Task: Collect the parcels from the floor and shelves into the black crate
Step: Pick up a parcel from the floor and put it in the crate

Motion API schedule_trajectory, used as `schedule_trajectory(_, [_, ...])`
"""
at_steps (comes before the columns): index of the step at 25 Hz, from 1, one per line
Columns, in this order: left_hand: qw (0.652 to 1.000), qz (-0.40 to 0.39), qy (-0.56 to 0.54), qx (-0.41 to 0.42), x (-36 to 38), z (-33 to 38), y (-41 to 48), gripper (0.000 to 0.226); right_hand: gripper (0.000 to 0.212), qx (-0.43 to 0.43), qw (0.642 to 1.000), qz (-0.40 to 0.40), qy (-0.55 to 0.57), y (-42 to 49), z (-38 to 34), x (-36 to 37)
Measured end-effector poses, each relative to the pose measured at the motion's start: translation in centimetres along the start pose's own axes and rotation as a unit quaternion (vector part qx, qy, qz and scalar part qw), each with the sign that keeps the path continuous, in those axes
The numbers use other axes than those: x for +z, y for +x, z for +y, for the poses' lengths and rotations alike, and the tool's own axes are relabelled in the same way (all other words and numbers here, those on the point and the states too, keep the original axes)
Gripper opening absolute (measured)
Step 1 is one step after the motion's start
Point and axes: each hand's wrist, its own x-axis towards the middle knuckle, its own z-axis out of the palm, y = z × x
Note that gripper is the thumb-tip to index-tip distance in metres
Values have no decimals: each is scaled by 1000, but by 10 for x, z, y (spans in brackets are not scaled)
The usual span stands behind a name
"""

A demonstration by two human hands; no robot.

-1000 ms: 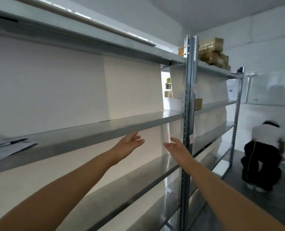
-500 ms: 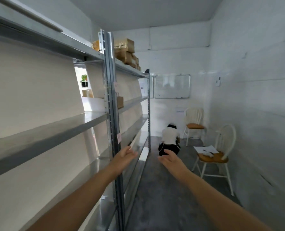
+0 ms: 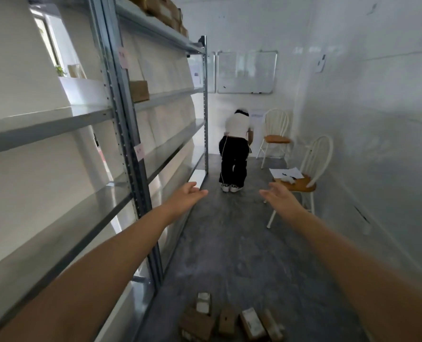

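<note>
Both arms reach out above the floor (image 3: 229, 243); left hand (image 3: 186, 196) and right hand (image 3: 279, 197) hold nothing, fingers (image 3: 200, 192) straight and loosely spread; parcels (image 3: 226, 322) lie scattered on the floor beside the shelves (image 3: 128, 134); a box (image 3: 139, 91) sits on a middle shelf.

Near floor parcels (image 3: 227, 320) run off the bottom edge; top-shelf boxes (image 3: 165, 8) off the top; pink labels (image 3: 122, 58) unreadable
</note>
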Motion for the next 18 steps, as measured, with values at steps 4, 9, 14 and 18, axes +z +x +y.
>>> schedule_trajectory(4, [999,15,-8,-42,41,-19,34,66,62,32,999,-17,-6,34,42,-18])
schedule_trajectory(9, [996,-10,4,-84,75,-52,86,64,65,101,994,-33,-3,75,98,-8])
schedule_trajectory(14, [987,-59,-9,-146,101,-111,144,61,60,175,985,-5,-6,111,154,29])
schedule_trajectory(18, [970,-99,-23,-220,130,-186,192,63,57,248,968,-22,7,136,222,66])
